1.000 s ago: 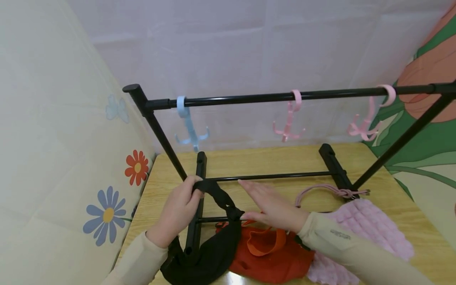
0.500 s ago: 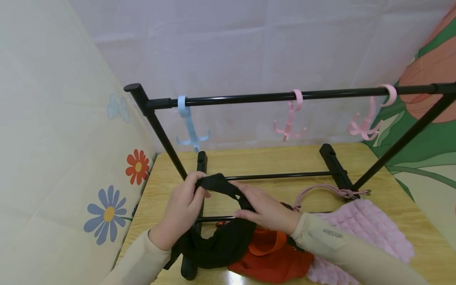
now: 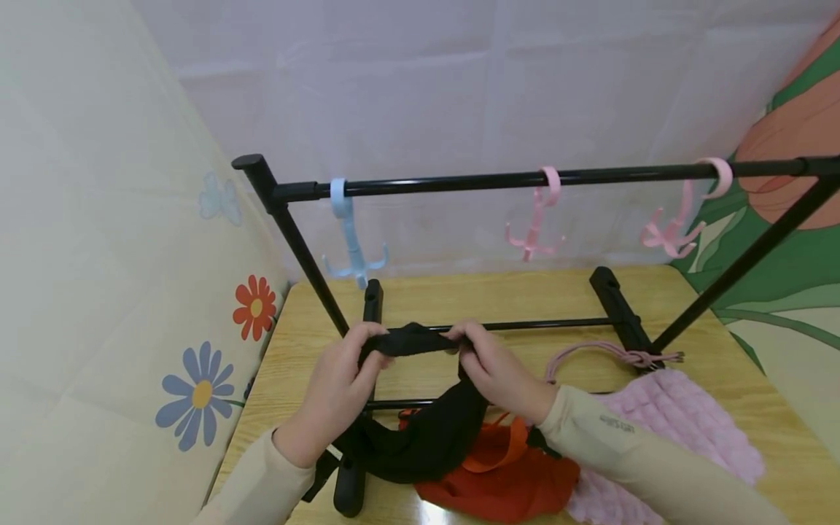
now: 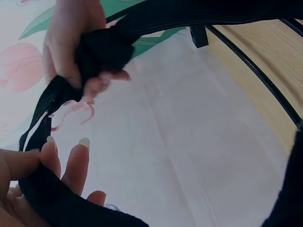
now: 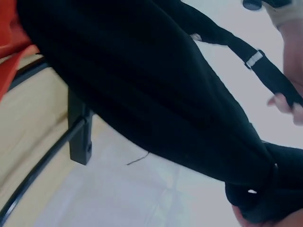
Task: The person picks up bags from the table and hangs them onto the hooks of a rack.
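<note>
Between both hands a black strap (image 3: 413, 341) is stretched over the left part of the rack's base. My left hand (image 3: 337, 390) pinches its left end between thumb and fingers; my right hand (image 3: 502, 372) grips its right end. Below hangs the black bag (image 3: 420, 437), overlapping an orange-red bag (image 3: 512, 485). In the left wrist view the left hand (image 4: 42, 184) pinches the strap and the right hand (image 4: 78, 52) holds a bunched part. The right wrist view shows the bag's body (image 5: 142, 85) up close, with a strap buckle (image 5: 254, 59) near the left hand (image 5: 291, 94).
A black rack's top bar (image 3: 446, 182) carries a blue hook (image 3: 353, 244) at left and two pink hooks, one mid-bar (image 3: 533, 226) and one (image 3: 672, 230) at right. A quilted pink bag (image 3: 682, 423) lies at the right of the wooden table (image 3: 492, 292).
My right hand, earlier straight-fingered against the strap, has closed around it near the top. The strap is now drawn level between the hands, and the black bag has shifted right and up.
</note>
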`<state>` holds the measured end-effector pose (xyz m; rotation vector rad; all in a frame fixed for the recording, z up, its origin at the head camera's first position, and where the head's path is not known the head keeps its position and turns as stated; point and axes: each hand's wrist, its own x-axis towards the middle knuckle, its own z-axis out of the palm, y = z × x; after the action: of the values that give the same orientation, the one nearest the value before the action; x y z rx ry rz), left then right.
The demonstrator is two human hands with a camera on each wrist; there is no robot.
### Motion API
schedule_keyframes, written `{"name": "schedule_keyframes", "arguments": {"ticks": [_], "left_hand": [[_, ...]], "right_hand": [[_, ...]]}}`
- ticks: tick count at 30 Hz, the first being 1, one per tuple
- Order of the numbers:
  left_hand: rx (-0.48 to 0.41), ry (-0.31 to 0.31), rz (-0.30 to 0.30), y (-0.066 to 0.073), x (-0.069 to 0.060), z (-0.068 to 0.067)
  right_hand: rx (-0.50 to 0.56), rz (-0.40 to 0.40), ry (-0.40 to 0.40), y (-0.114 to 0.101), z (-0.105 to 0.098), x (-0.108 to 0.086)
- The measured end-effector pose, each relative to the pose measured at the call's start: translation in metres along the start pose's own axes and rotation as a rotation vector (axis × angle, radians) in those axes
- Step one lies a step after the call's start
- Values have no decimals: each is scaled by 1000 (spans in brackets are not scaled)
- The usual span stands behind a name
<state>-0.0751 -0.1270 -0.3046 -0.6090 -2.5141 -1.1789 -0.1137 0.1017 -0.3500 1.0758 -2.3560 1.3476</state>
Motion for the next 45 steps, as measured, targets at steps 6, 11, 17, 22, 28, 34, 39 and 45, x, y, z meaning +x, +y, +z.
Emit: {"name": "schedule_keyframes", "arguments": {"ticks": [6, 11, 17, 22, 28, 34, 39, 45], "left_hand": [[103, -9, 22, -13, -4, -1], [67, -141, -133, -23, -4, -7], [-61, -241, -238, -42, -10, -23], [-137, -294, -121, -54, -13, -29], [-83, -205, -139, -55, -12, -26], [-45, 50, -34, -54, -10, -18], [-6, 155, 17, -51, -6, -15], [62, 229, 19, -45, -4, -14]], "right_hand": [[-42, -62, 59, 0, -11, 10], [-97, -85, 25, 3, -21, 17], [-112, -107, -48, 9, -36, 19], [-92, -102, -175, 12, -47, 20], [-131, -86, -188, 17, -50, 22], [-172, -32, -94, 20, -50, 26], [-186, -25, -14, 20, -47, 31], [-192, -62, 74, 22, -45, 36]]}}
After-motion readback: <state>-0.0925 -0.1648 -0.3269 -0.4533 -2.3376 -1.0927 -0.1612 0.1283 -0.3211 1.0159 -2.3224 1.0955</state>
